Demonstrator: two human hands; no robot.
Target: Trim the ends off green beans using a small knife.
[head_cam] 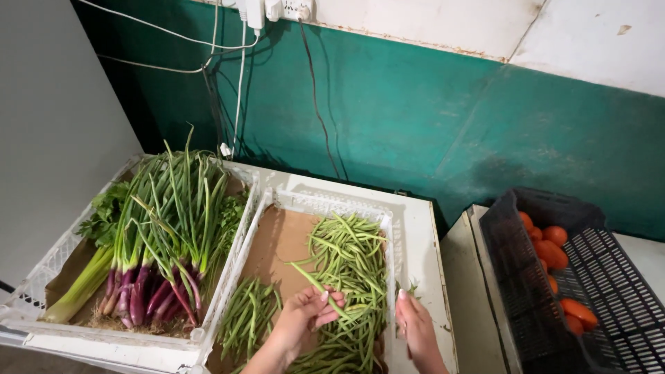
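My left hand [305, 315] is shut on a long green bean [309, 276] that sticks up to the left, above a pile of green beans [350, 266] in a white crate [325, 203] lined with brown cardboard. A smaller heap of beans [248, 317] lies at the crate's near left. My right hand [414, 320] rests at the crate's right rim, pinching a small green bean piece [409, 289].
A second white crate [52, 260] on the left holds purple-stemmed spring onions [163, 235] and leafy greens [104, 215]. A black crate [512, 277] on the right holds orange-red tomatoes [551, 253]. Cables [239, 83] hang down the green wall behind.
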